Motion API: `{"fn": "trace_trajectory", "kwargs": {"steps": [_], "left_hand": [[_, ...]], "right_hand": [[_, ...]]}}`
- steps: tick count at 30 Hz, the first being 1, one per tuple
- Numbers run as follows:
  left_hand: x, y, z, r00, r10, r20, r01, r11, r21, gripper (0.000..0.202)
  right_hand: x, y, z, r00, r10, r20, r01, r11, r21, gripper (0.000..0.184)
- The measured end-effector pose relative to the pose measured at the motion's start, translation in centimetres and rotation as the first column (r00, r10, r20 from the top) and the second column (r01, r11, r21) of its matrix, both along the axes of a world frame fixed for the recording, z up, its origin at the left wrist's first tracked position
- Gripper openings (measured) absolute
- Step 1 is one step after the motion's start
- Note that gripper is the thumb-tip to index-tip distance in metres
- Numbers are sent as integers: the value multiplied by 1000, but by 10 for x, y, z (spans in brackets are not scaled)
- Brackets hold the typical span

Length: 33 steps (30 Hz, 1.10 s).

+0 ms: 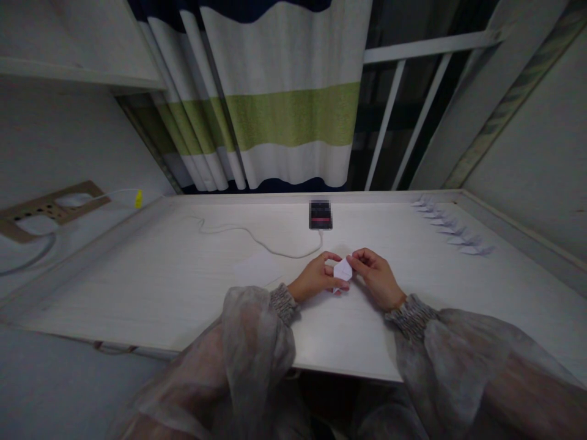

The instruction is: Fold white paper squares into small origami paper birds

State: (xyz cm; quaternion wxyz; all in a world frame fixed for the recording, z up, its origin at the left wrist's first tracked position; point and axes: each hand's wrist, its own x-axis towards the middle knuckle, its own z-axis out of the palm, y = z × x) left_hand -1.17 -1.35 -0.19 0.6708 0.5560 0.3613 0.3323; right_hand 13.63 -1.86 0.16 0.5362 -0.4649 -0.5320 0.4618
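Both hands meet over the middle of a white desk (174, 293). Between them is a small folded white paper piece (342, 269). My left hand (316, 276) pinches its left side with fingers and thumb. My right hand (376, 275) pinches the right side, fingers curled round the paper's edge. The paper is held just above the desk top. Loose grey sheer sleeves cover both forearms.
A flat sheet of white paper (257, 269) lies left of my hands. A phone (320, 214) lies at the back with a white cable (257, 239) running left. Several folded paper pieces (452, 231) line the right rear. A striped curtain (284, 110) hangs behind.
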Motion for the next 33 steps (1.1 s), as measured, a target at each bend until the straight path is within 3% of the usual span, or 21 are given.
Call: {"fn": "trace_trajectory", "kwargs": {"steps": [8,14,21,33], "left_hand": [[0,-1,1,998,24,60,-22,999,-24,58],[1,1,1,987,101,127,-95,994,-53,63],[-1,1,1,987,16,161,-12,1000,-22,63],[-5,-1,6,985,-66,157,80,994,-81,63]], "right_hand": [[-3,-1,3,990,31,-136,-40,997,-66,40],[-1,-4,3,972,190,135,-174,977,-122,32],[-2,-6,4,990,126,63,-114,979,-168,35],[-1,-6,4,996,86,14,-83,984,-159,37]]}}
